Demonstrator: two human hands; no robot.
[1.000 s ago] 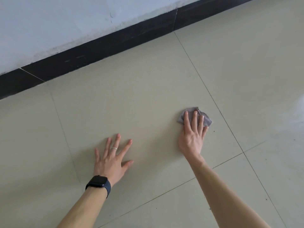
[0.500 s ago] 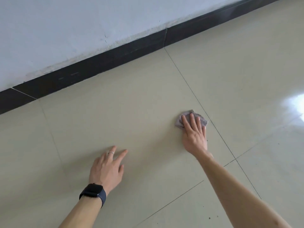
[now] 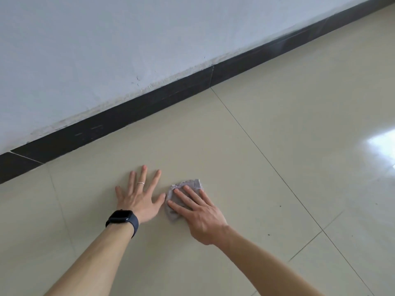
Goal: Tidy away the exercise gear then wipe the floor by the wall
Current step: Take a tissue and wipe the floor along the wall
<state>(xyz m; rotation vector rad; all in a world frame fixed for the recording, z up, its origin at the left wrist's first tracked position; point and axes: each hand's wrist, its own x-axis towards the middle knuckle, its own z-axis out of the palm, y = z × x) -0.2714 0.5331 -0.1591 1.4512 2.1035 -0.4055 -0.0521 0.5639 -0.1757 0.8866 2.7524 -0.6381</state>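
We are in the wiping step, with no exercise gear in sight; our right hand (image 3: 198, 212) lies flat on the grey cloth (image 3: 188, 186), fingers (image 3: 181, 194) straight and close together, pressing it to the floor (image 3: 267, 124) rather than clamping it; the cloth pokes out ahead of and beside those fingertips; our left hand (image 3: 139, 199), fingers spread apart and empty, braces just beside it, thumb nearly touching the cloth; the black skirting (image 3: 149, 107) and wall (image 3: 106, 50) stand well beyond the fingertips; next, we judge, the cloth must be pushed forward toward the skirting under steady downward pressure.
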